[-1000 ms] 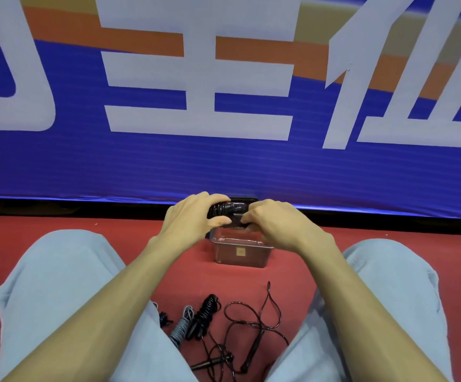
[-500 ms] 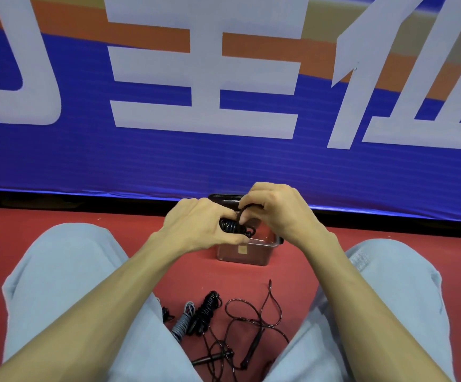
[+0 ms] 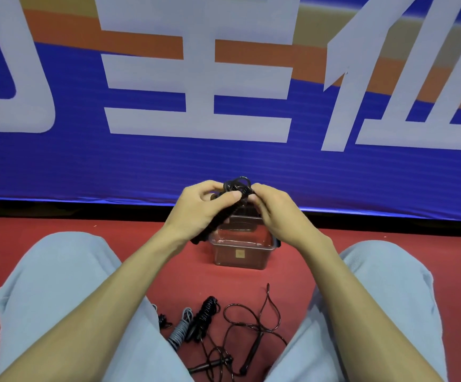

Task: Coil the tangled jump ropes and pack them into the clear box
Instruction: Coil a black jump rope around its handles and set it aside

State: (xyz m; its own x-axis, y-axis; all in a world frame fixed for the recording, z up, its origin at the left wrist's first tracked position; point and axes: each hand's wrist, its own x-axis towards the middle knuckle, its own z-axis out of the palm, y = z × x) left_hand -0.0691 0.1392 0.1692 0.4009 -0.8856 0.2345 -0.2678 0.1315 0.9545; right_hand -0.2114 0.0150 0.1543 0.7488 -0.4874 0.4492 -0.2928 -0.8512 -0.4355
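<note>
Both hands are lifting higher than before, left hand (image 3: pixel 200 206) and right hand (image 3: pixel 275 209) gripping the coiled rope (image 3: pixel 236 188) above the box (image 3: pixel 241 250).

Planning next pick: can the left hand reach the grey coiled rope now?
Likely not yet: left hand and right hand both grip the black rope; grey rope itself lies uncovered.

A tightly bundled black jump rope (image 3: pixel 237 187) is gripped between the left hand (image 3: pixel 199 208) and right hand (image 3: pixel 276 213) above an open clear plastic box (image 3: pixel 240 255) on the red floor (image 3: pixel 113 227). Nearer, a coiled grey rope (image 3: pixel 181 326) and coiled black rope (image 3: pixel 206 312) lie beside a loose black tangle (image 3: pixel 251 323).
</note>
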